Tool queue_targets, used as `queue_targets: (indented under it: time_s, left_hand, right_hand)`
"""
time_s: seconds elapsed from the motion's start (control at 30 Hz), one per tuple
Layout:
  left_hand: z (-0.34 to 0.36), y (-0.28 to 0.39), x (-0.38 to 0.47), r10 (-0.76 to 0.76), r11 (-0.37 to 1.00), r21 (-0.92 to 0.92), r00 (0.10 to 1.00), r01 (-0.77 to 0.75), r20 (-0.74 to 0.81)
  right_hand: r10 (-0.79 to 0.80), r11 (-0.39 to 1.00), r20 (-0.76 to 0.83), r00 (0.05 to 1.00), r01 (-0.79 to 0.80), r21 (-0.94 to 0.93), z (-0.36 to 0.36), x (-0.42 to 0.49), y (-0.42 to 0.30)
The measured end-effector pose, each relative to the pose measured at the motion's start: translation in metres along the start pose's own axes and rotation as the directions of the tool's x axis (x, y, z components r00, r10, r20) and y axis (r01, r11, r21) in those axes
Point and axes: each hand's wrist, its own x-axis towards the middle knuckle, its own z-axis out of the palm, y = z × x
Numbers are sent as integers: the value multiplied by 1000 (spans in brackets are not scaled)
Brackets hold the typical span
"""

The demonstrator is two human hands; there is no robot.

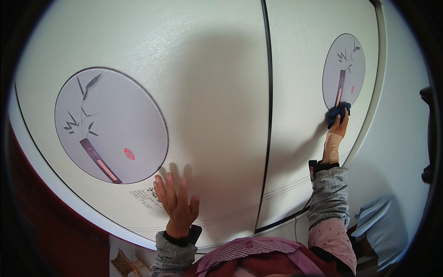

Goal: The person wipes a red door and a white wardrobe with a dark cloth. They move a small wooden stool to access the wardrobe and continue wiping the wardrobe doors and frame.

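Observation:
My right hand presses a bunched dark blue cloth against the right sliding wardrobe door, at the lower edge of its round printed picture. Fingers spread and holding nothing, my left hand is at the left door panel, below and right of the larger round picture of bamboo leaves in a vase. Whether its palm touches the panel I cannot tell. Small dark lettering is printed beside its fingers.
A black vertical strip divides the two door panels. A pale frame and a white wall lie to the right. Light blue fabric hangs over a dark wooden piece at the lower right. A small wooden stool or rack stands at the lower left, near a dark red surface.

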Motion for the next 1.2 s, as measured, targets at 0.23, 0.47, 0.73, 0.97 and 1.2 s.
queue_targets:
  time_s: [0.23,0.47,0.73,0.97,1.2]
  left_hand:
    - [37,-3,2,-32,968,248,999,42,-43]
    - [51,-14,-9,-11,948,316,995,41,-98]
    - [48,-12,-12,-43,945,320,997,61,-62]
    - [44,-9,-10,-54,955,290,997,68,-55]
    - [37,32,15,-172,977,121,983,178,-59]
  right_hand:
    - [-450,872,298,842,487,-56,41,-88,-51]
    - [-750,478,567,340,871,111,65,-33,-107]
    - [-541,835,273,795,547,60,92,15,-146]
    - [-770,406,565,295,911,77,104,-22,-171]
    - [-393,918,220,893,395,37,130,124,-198]
